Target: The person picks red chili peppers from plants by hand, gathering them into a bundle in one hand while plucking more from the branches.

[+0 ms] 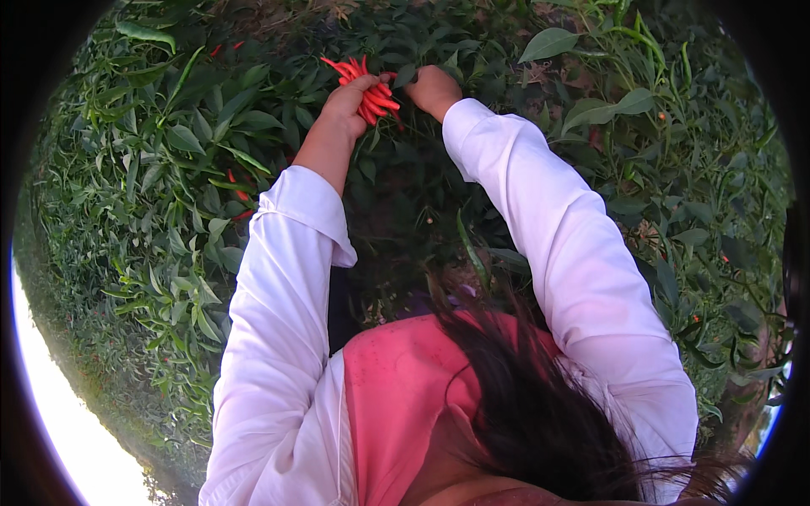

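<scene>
A bunch of slim red chili peppers point(379, 103) is gripped in my left hand point(344, 103), their ends fanning out above and below the fingers. Close by on the right, my right hand point(435, 91) reaches in among the dark green leaves with its fingers curled together. Leaves and shadow cover its fingertips, so what they pinch does not show. A small bit of red lies between the two hands, beside the bunch.
Dense pepper plants point(190, 139) surround both arms. More red chilies point(240, 191) hang at the left, and a green chili point(145, 34) shows at the far left. Broad leaves point(634, 102) stick out at the right. Long dark hair point(540, 413) hangs over the lower middle.
</scene>
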Tool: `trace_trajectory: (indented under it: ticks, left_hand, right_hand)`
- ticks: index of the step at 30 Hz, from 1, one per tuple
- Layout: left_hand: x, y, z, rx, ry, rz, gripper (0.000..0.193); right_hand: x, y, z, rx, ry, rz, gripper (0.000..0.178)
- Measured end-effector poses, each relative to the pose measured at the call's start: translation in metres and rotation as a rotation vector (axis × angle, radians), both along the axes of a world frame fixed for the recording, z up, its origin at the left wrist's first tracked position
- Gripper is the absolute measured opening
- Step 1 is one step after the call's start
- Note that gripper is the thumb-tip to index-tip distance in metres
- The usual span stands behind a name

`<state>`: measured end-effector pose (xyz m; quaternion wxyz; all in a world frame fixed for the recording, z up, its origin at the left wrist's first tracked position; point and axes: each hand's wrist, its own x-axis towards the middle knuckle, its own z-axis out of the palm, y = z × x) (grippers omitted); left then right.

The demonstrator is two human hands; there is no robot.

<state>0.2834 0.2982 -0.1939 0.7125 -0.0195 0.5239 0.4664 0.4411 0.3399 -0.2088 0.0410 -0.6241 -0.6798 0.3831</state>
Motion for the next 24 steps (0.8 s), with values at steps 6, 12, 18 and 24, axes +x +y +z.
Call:
trace_trajectory:
  ticks: [6,12,18,24]
  left_hand:
    - [0.014,0.003,0.004,-0.008,0.172,-0.044,0.020]
    - [0.033,0.003,0.034,0.179,0.444,-0.018,0.027]
    - [0.045,0.000,0.047,0.279,0.840,-0.111,0.031]
    - [-0.008,0.003,0.030,0.097,0.085,-0.087,0.022]
  right_hand:
    - [0.031,-0.018,0.010,-0.129,0.508,-0.107,0.025]
    - [0.026,-0.030,0.024,0.177,0.311,0.118,0.025]
    - [0.016,-0.027,0.022,0.105,0.380,-0.136,0.025]
    - [0.021,-0.044,0.014,0.111,0.412,-0.006,0.022]
